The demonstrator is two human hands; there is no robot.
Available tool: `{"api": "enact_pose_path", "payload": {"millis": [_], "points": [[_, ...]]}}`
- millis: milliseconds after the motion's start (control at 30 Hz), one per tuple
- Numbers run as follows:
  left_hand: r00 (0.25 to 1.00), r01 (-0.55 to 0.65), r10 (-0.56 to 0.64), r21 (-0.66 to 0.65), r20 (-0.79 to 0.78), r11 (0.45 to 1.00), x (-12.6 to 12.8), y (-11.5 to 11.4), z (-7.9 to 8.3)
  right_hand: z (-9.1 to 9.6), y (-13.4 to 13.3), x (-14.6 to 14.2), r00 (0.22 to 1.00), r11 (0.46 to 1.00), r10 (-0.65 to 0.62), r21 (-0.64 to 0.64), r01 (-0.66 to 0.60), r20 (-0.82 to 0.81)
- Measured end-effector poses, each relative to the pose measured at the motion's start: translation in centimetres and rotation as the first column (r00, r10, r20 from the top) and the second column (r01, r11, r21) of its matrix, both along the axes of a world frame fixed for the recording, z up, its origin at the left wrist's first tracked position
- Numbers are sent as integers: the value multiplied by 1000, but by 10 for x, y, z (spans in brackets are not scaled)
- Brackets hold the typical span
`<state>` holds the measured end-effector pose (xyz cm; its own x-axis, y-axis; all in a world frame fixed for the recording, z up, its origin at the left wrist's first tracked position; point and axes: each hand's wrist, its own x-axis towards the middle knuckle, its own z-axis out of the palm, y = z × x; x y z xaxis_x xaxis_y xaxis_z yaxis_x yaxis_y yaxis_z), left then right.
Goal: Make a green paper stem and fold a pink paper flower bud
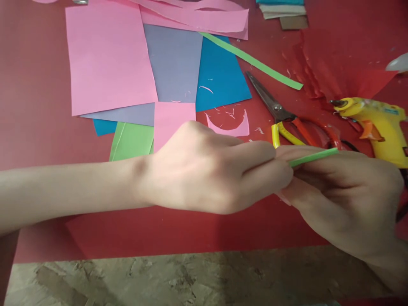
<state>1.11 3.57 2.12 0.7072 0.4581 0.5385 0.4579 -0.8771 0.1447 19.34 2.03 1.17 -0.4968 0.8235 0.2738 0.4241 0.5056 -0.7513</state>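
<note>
Currently held: short green strip [314, 157], at the meeting of the two hands, above the near part of the red tabletop [191, 233]
Strip's long axis: nearly level across the view, rising slightly to the right; its free end points right, toward the yellow glue gun [379, 123]
Strip's other end: hidden among the fingers (so its full length cannot be told)
Left hand [216, 170]: back upward, fingers curled and pinched together on the strip's left end
Right hand [353, 199]: bent inward, thumb reaching toward the left fingertips, strip passing in front of its forefinger; its own fingertips are covered, so I cannot tell whether they grip
Scissors [279, 108]: lying just beyond the hands, blades toward the upper left, handles partly behind the right hand
Long green strip [255, 63]: slanting down to the right, above the scissors
Paper sheets: pink sheet [108, 55] overlapping purple-grey sheet [174, 59], with blue sheet [223, 72] to the right
Pink offcut [228, 129]: curved, its two points up, just beyond the left hand
</note>
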Motion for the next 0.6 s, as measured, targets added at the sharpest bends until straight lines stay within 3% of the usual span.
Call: {"api": "enact_pose_path", "payload": {"millis": [167,300,500,600], "points": [[999,-39,39,-2,23,999,2,1,-3,-1,0,1,1000,1000,0,-19,0,7],[984,-143,136,54,112,988,-1,5,-10,-1,-2,5,999,998,-15,-54,17,46],[981,26,1,-139,192,990,-3,1,-9,2,-2,6,999,998,-44,-55,44,-5],[985,6,29,-199,172,980,-2,-3,-6,4,-1,5,999,998,-46,-42,46,0]]}}
